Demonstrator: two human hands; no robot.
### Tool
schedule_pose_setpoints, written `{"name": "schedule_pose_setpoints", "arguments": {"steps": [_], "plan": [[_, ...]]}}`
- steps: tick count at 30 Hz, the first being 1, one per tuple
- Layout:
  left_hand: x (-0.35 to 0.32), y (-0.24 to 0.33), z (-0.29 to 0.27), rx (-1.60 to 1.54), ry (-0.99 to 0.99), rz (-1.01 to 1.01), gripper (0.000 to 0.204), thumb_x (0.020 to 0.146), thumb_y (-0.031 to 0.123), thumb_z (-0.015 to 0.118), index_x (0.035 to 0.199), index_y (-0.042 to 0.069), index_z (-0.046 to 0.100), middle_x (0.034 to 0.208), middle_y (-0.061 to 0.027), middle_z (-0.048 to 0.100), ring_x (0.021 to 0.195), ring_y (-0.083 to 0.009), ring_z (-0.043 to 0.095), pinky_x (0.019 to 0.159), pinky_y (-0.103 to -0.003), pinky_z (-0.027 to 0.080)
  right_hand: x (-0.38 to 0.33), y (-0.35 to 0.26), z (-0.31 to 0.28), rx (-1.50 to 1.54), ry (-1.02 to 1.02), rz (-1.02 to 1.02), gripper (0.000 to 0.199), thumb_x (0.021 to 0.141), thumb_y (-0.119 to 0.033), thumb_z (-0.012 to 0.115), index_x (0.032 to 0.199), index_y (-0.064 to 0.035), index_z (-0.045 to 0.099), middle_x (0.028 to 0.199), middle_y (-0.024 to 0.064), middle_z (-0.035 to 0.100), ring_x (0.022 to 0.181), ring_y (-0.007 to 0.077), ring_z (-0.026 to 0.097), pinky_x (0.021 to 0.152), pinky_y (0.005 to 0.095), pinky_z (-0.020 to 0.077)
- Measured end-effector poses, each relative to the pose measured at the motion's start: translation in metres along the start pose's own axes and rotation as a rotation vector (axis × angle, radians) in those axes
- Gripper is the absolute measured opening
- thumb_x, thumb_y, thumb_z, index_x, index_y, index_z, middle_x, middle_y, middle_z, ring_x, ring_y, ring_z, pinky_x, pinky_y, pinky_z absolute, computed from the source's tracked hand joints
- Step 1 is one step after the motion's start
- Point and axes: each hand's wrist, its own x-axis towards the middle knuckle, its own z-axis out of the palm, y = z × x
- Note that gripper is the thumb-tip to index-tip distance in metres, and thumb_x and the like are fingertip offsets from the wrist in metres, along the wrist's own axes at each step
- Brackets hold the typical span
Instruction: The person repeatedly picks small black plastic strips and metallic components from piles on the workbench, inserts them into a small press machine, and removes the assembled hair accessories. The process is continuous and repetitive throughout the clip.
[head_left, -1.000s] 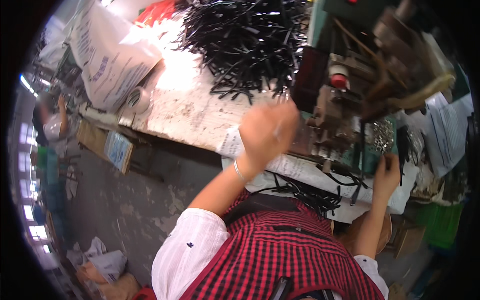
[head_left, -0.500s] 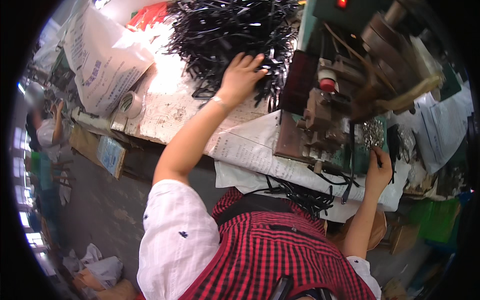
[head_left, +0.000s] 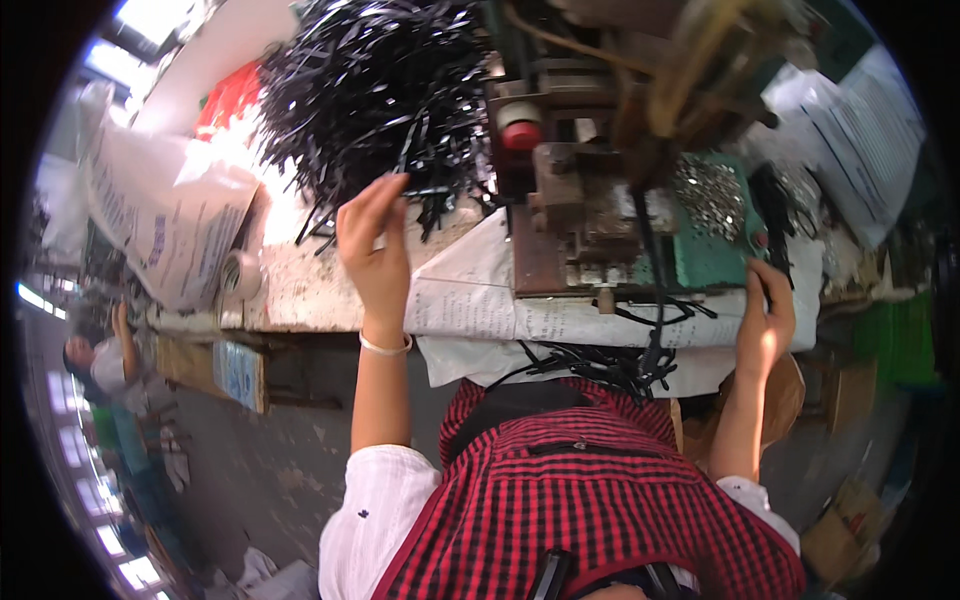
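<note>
My left hand (head_left: 375, 250) reaches forward to the near edge of a big heap of thin black strips (head_left: 370, 80) on the worn white bench. Its fingertips pinch a few of these strips. A pale bangle sits on that wrist. My right hand (head_left: 765, 320) rests at the right front corner of a rusty green bench machine (head_left: 590, 200), its fingers curled beside some black strips lying there; whether it grips one is unclear. A heap of small silver metal pieces (head_left: 710, 195) lies on the machine's green table.
Newspaper (head_left: 470, 300) is spread under the machine and hangs over the bench edge. More black strips (head_left: 600, 365) lie in my lap. White printed sacks (head_left: 170, 230) and a tape roll (head_left: 238, 272) are at the left. Another person (head_left: 105, 365) sits far left.
My left hand swung from the machine to the strip heap, then drew back a little with strips pinched. My right hand stayed at the machine's right corner.
</note>
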Motion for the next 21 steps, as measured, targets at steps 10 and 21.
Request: {"name": "schedule_pose_setpoints", "arguments": {"steps": [10, 21], "plan": [[-0.008, 0.025, 0.047, -0.683, -0.058, -0.68, 0.022, 0.109, 0.021, 0.055, 0.116, 0.001, 0.062, 0.094, -0.007, 0.074, 0.085, -0.0106, 0.069, 0.067, -0.021, 0.05, 0.051, -0.108, 0.091, 0.525, -0.126, -0.144, 0.026, 0.087, 0.001, 0.073, 0.111, -0.0006, 0.066, 0.101, 0.0048, 0.07, 0.098, 0.0139, 0.065, 0.089, 0.0273, 0.0498], [0.031, 0.143, 0.018, -0.673, 0.084, -0.128, 0.007, 0.099, 0.001, 0.065, 0.104, 0.0, 0.061, 0.095, -0.0119, 0.07, 0.084, -0.015, 0.068, 0.071, -0.024, 0.052, 0.036, -0.125, 0.096, 0.908, -0.176, 0.088, 0.048, 0.087, 0.003, 0.073, 0.131, 0.0008, 0.055, 0.111, 0.0103, 0.073, 0.1, 0.0126, 0.067, 0.09, 0.0278, 0.0513]]}}
